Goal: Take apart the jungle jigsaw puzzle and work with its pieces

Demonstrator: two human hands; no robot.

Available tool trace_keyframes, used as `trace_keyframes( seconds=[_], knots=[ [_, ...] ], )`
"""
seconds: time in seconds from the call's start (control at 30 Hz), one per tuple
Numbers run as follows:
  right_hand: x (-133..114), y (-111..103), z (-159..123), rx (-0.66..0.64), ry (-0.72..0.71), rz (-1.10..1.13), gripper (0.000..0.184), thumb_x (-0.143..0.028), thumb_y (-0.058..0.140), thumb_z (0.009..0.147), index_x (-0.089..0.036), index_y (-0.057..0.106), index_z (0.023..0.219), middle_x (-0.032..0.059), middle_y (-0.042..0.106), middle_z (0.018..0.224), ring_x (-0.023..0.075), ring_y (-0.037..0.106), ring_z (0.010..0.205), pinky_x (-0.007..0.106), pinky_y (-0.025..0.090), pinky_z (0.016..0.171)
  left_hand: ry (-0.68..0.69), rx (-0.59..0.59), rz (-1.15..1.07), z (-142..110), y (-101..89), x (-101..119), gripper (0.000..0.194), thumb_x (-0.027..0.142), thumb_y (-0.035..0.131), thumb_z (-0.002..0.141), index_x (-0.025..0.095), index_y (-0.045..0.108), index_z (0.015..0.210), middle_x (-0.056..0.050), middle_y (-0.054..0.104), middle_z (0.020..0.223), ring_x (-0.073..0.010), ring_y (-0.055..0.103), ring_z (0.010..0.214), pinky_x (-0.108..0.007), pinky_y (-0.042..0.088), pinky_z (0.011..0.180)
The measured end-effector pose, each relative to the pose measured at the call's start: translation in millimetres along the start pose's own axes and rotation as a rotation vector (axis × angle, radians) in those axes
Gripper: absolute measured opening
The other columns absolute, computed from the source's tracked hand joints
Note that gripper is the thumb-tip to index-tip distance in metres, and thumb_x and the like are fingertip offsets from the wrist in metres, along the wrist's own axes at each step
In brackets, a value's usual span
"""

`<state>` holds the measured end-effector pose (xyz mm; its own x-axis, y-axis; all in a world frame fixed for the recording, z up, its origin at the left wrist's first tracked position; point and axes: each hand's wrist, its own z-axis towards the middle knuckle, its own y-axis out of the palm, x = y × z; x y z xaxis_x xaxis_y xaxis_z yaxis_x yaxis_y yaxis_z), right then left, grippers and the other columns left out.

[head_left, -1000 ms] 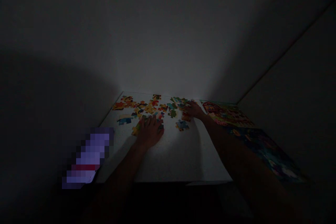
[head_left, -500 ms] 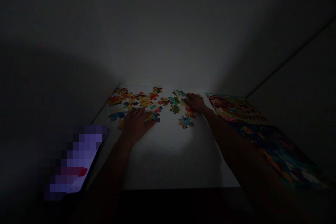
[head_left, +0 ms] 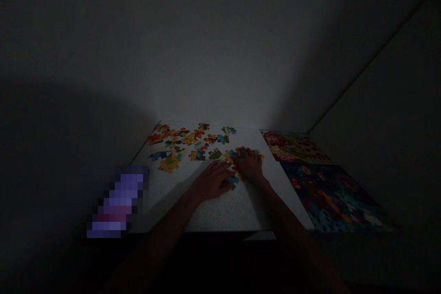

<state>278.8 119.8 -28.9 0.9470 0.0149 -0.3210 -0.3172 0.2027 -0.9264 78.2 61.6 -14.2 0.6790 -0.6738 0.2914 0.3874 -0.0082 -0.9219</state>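
In the dim head view, jigsaw puzzle pieces lie on a white tabletop (head_left: 220, 216). My left hand (head_left: 212, 180) rests low over the table, fingers stretched toward the right, touching or just beside a blue puzzle piece (head_left: 234, 182). Close by, my right hand (head_left: 250, 164) lies flat with its fingers over a group of pieces, partly covering them. A yellow piece (head_left: 259, 152) shows at its right side. Just beyond my left fingers is a green piece (head_left: 215, 154). What lies under both palms is hidden.
Many loose pieces (head_left: 188, 138) spread across the back left. On the right lie a farm picture (head_left: 296, 147) and a dark sea picture (head_left: 330, 197). A lit, pixelated phone-like device (head_left: 115, 202) sits at the left edge. Walls rise behind and beside the table.
My left hand has moved right, away from the left pieces. My right hand has come nearer to me, and several pieces under it have slid nearer too. The view has shifted slightly.
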Motion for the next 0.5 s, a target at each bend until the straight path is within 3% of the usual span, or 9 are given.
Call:
trace_keyframes(
  seconds=[0.17, 0.37, 0.5],
  knots=[
    [-4.9, -12.1, -34.1, -0.045, -0.054, -0.005, 0.051, -0.055, 0.048, 0.094, -0.031, 0.052, 0.140, 0.0110, 0.049, 0.147, 0.0328, 0.043, 0.137, 0.057, 0.031, 0.110, -0.139, 0.048, -0.014, -8.8, -2.8, 0.3, 0.031, 0.038, 0.056, 0.093, 0.029, 0.066, 0.121, -0.005, 0.056, 0.142, -0.0216, 0.045, 0.137, -0.046, 0.022, 0.121],
    [14.9, -27.2, -77.9, -0.040, -0.194, 0.017, 0.045, -0.049, 0.050, 0.094, -0.032, 0.056, 0.136, 0.0098, 0.052, 0.144, 0.0306, 0.047, 0.133, 0.053, 0.036, 0.107, -0.440, 0.138, 0.175, -32.2, -4.1, -3.3, 0.041, 0.034, 0.050, 0.094, 0.030, 0.058, 0.134, -0.008, 0.046, 0.152, -0.0288, 0.031, 0.146, -0.057, 0.015, 0.121],
    [18.3, -29.7, -99.2, -0.026, -0.292, 0.056, 0.040, -0.044, 0.053, 0.093, -0.030, 0.060, 0.131, 0.0094, 0.056, 0.138, 0.0285, 0.049, 0.131, 0.051, 0.036, 0.108, -0.678, 0.175, 0.282, -36.3, -11.4, -19.4, 0.055, 0.037, 0.051, 0.091, 0.021, 0.048, 0.144, -0.016, 0.033, 0.158, -0.0372, 0.024, 0.147, -0.062, 0.008, 0.119]
  ],
)
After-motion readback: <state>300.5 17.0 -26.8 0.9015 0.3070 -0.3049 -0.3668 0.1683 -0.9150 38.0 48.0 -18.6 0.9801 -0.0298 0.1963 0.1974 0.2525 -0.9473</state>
